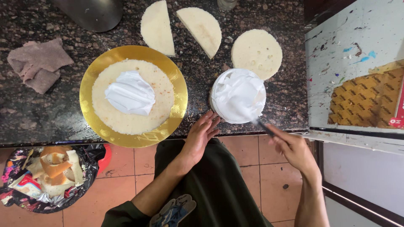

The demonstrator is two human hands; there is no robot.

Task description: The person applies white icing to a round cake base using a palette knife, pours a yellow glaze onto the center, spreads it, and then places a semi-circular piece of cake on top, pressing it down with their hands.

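A dark speckled stone table [38, 113] is carrying everything here. The biggest piece on it is a round gold cake board [93, 75], and a sponge layer [162, 90] is lying flat on that board with a mound of white cream [130, 93] sitting on its middle. To the right of the board, near the table's front edge, a bowl of whipped cream [238, 96] is standing upright, filled to the rim. Behind the bowl a full round sponge disc [256, 52] is lying, just touching or overlapping the bowl's far edge, and two half-round sponge pieces [198, 26] are resting further left. A crumpled brownish cloth [37, 63] is lying at the table's left end. The right hand [292, 148] is gripping a dark-handled tool [264, 127], fingers curled tight around the handle, its tip dipping into the cream at the bowl's near edge. The left hand [201, 135] is resting against the bowl's near side, fingers straight and lying close together.
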